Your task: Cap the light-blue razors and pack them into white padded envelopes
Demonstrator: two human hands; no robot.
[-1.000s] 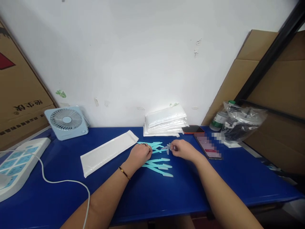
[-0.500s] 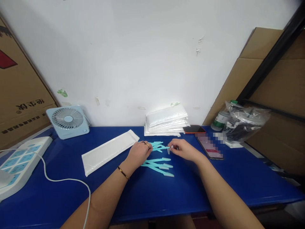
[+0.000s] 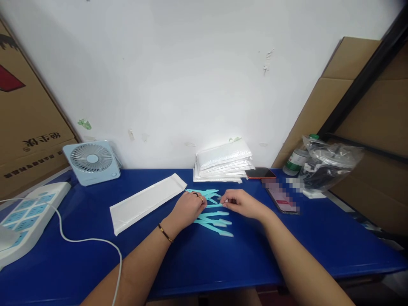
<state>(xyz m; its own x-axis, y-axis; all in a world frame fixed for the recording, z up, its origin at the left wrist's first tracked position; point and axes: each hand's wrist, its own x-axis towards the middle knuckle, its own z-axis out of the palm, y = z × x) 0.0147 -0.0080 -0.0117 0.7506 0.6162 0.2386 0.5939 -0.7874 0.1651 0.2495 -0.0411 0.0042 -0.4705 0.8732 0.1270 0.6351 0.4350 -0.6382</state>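
Note:
Between my hands a turquoise eyebrow razor [image 3: 213,206] lies level, just above or on the table. My left hand [image 3: 188,209], with a ring and a bracelet, is closed around its handle end. The fingertips of my right hand [image 3: 239,201] pinch its other end, so the tip is hidden. Nearer me lie several loose razors [image 3: 210,221] with whitish covered tips pointing right, their handles partly under my left hand. Behind my hands more turquoise razors [image 3: 204,193] form a crossed pile. A long white packet [image 3: 148,204] lies to the left of my left hand.
White packets [image 3: 223,159] are stacked against the wall. Two phones, one face-up [image 3: 282,197], lie to the right, near a bottle [image 3: 295,161] and a plastic-wrapped container [image 3: 328,165]. On the left stand a small fan [image 3: 92,163] and a power strip [image 3: 38,212] with a white cable [image 3: 89,239].
My hands have come slightly nearer to me with the razor, away from the crossed pile. My right hand has shifted left onto its tip, and the small clear piece at its fingers is now hidden.

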